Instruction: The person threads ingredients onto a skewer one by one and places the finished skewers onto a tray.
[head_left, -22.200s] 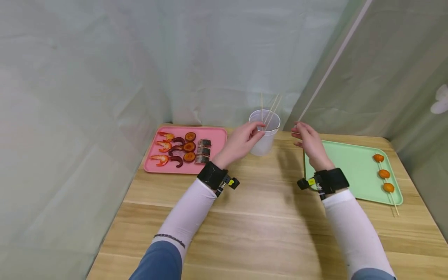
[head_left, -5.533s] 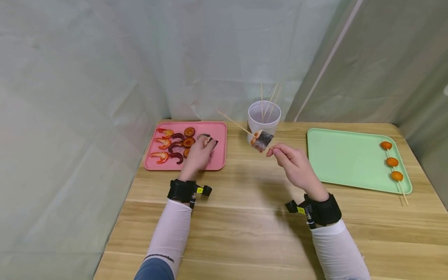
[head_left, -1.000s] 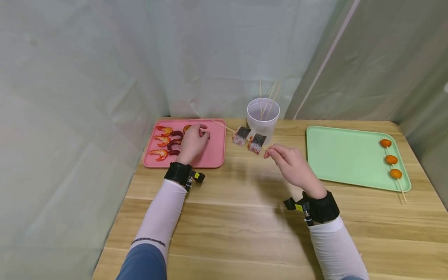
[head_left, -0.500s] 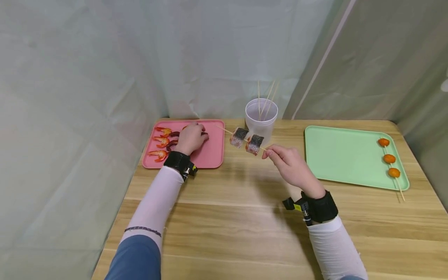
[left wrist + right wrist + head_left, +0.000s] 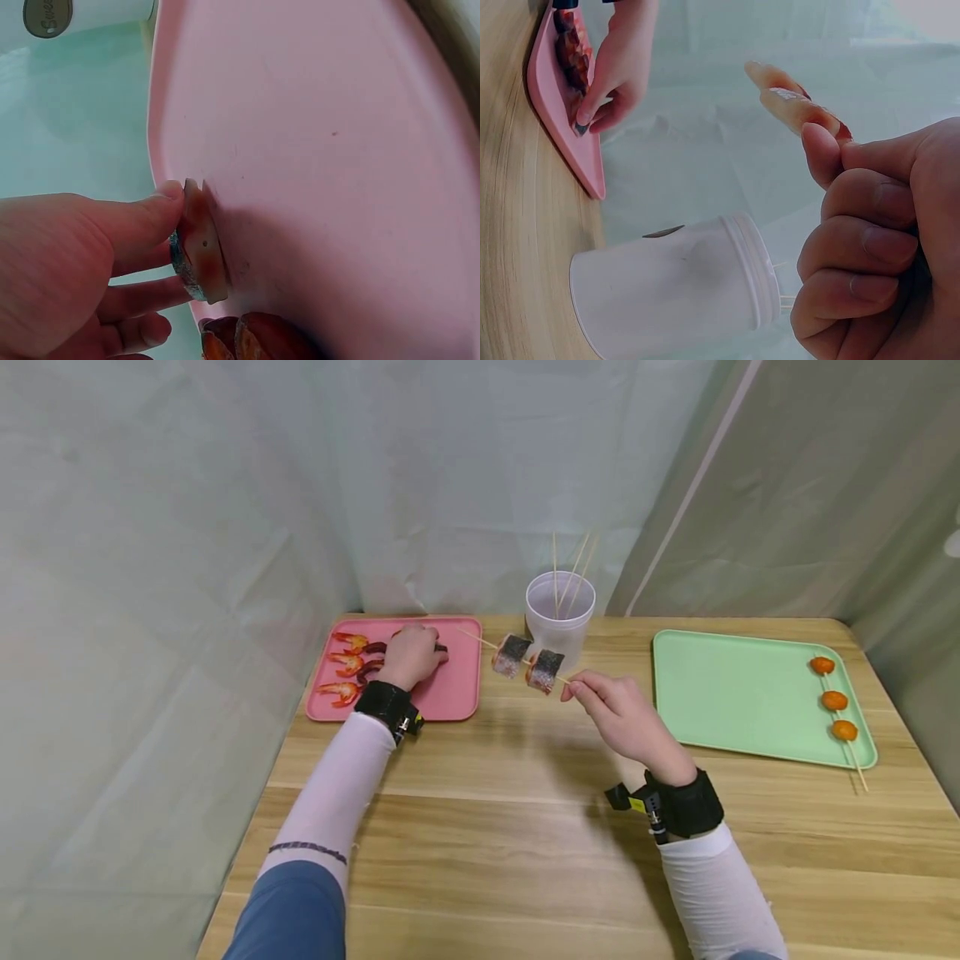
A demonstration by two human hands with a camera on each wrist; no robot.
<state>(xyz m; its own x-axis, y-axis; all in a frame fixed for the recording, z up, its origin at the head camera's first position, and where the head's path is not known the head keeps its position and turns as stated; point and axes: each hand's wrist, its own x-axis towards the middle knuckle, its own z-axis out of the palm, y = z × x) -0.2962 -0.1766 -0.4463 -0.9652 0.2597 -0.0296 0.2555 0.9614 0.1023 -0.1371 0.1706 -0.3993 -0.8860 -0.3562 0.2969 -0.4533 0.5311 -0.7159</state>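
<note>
My left hand (image 5: pixel 408 658) is over the pink tray (image 5: pixel 457 700). Its thumb and fingers pinch a fish slice (image 5: pixel 204 247) with dark skin and a small hole in its pale face, as the left wrist view shows. In front of me my right hand (image 5: pixel 626 718) grips the lower end of a thin wooden skewer (image 5: pixel 472 635), which points up to the left. Two fish slices (image 5: pixel 544 671) are threaded on it. Shrimp (image 5: pixel 341 692) and dark curled pieces (image 5: pixel 372 647) lie left of my left hand, which hides the round brown slices (image 5: pixel 274 337) in the head view.
A white cup (image 5: pixel 558 635) holding several bare skewers (image 5: pixel 555 568) stands behind my right hand. On the right, a green tray (image 5: pixel 727 693) bears a skewer with three orange balls (image 5: pixel 834 700). A grey curtain (image 5: pixel 450 485) hangs behind the table.
Since the oldest frame, the right hand has taken a skewer and two fish slices have moved from the pink tray onto it. Over the last second, the left hand has lowered onto the remaining slice.
</note>
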